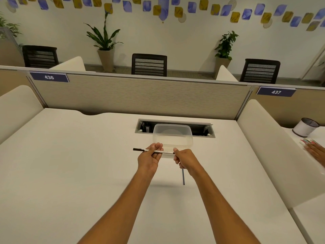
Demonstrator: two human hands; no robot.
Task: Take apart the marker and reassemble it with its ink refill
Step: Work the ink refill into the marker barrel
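Note:
A thin white marker [165, 152] with a black cap at its left end is held level above the desk. My left hand [149, 158] grips its barrel near the middle, palm up. My right hand [183, 160] pinches the marker's right end, which is hidden in the fingers. A thin dark blue stick, probably the ink refill [183, 176], points down toward the desk below my right hand; its top is hidden by the hand, so I cannot tell whether the hand holds it.
A clear plastic container [173, 133] stands just beyond my hands, before an open cable tray [202, 128]. Padded dividers flank the white desk [70, 164]. Another person's hand [316, 153], coloured pens and a mesh pen cup [305, 127] are on the right-hand desk.

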